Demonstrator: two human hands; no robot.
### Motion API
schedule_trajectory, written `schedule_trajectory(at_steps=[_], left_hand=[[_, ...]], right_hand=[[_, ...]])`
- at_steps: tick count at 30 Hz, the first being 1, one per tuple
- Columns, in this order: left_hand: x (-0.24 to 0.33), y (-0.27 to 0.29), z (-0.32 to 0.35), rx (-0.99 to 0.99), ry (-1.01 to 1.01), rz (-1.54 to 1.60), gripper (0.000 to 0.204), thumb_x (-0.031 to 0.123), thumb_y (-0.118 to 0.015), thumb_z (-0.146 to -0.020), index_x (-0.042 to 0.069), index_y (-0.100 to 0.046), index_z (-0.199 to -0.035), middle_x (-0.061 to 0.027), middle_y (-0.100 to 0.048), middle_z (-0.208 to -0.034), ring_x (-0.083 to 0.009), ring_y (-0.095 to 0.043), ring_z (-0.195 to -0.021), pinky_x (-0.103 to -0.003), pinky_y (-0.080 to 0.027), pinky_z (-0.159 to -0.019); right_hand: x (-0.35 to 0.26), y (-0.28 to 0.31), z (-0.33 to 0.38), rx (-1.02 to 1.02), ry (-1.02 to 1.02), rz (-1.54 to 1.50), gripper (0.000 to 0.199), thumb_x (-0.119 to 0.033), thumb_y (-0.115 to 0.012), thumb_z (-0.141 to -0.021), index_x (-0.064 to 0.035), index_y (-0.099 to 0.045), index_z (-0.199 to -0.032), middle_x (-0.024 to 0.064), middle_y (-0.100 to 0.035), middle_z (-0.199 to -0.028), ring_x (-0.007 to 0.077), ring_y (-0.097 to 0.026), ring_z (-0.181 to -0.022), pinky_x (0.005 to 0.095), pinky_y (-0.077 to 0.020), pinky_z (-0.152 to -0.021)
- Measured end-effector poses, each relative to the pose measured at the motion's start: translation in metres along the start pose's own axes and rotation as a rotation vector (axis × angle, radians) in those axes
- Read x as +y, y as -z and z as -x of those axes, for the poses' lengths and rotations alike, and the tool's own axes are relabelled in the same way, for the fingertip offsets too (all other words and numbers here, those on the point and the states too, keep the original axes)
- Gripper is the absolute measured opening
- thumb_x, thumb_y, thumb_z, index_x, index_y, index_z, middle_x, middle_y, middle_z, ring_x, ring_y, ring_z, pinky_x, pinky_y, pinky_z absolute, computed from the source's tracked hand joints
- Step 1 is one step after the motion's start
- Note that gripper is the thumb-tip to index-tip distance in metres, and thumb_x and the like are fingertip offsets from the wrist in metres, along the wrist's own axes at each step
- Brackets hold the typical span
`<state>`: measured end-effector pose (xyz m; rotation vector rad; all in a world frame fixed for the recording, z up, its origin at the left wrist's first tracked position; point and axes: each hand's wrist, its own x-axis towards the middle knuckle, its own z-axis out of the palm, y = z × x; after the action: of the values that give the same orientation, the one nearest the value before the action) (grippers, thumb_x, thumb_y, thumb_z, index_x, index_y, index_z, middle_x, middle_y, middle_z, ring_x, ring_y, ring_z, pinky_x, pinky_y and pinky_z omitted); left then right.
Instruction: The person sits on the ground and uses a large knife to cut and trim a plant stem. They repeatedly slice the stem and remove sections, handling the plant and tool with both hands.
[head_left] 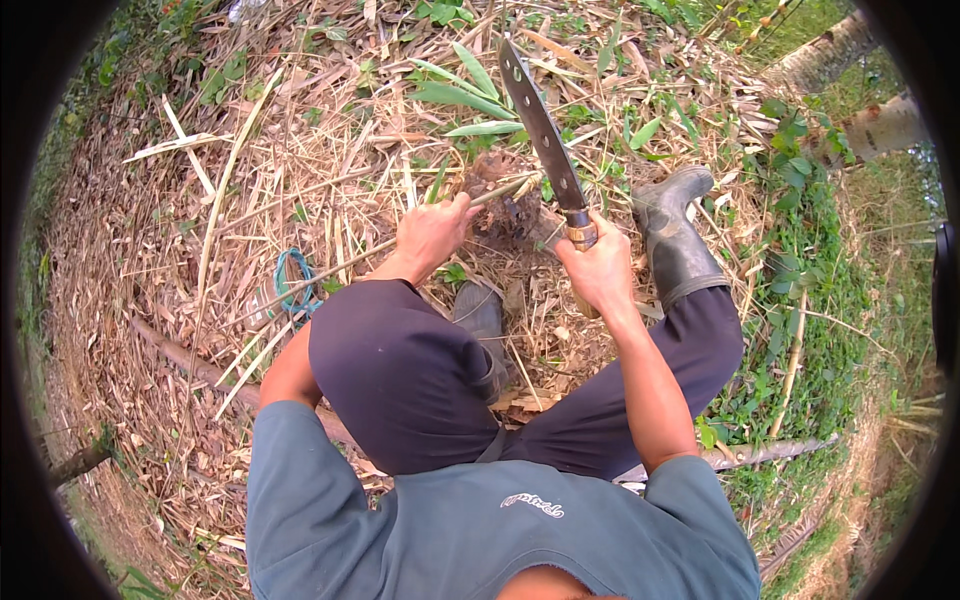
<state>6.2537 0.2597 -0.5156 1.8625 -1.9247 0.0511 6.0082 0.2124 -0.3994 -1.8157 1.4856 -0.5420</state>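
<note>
My left hand (432, 236) is closed around a thin bamboo stick (350, 262), which slants from beside my left knee up to the right. The stick's frayed, pale far end lies over a dark, rough stump (508, 205) between my boots. In my right fist (603, 262) is the handle of a large knife (545, 130) with a row of holes along its dark blade. The blade points up and away, tilted left. Its lower part is just right of the stick's end; whether they touch, I cannot tell.
Dry leaves and split bamboo strips (235, 175) litter the ground. A teal cord (297, 290) lies left of my knee. My rubber boots (672, 225) flank the stump. A long branch (190, 362) runs at left; green plants (800, 300) and trunks (870, 130) stand at right.
</note>
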Motion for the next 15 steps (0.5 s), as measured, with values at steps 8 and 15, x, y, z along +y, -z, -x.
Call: schedule_trajectory(at_steps=[8, 15], left_hand=[[0.003, 0.0, -0.003, -0.123, 0.023, -0.027, 0.033, 0.039, -0.049, -0.105, 0.01, -0.049, -0.09, -0.0115, -0.063, -0.062, -0.0316, -0.065, -0.051, -0.045, -0.05, -0.042], [-0.006, -0.011, 0.001, -0.061, -0.013, -0.021, 0.032, 0.039, -0.05, -0.105, 0.01, -0.05, -0.09, -0.0115, -0.063, -0.06, -0.0323, -0.066, -0.052, -0.045, -0.05, -0.043]], right_hand=[[-0.013, -0.001, -0.005, -0.043, -0.056, 0.002, 0.019, -0.016, -0.069, -0.076, -0.0009, -0.062, -0.085, 0.009, -0.058, -0.06, 0.0182, -0.054, -0.054, 0.0377, -0.0465, -0.057], [-0.029, -0.001, 0.004, 0.113, 0.182, -0.056, 0.02, -0.014, -0.072, -0.077, -0.0014, -0.061, -0.087, 0.0111, -0.063, -0.063, 0.0234, -0.062, -0.056, 0.0382, -0.0503, -0.058]])
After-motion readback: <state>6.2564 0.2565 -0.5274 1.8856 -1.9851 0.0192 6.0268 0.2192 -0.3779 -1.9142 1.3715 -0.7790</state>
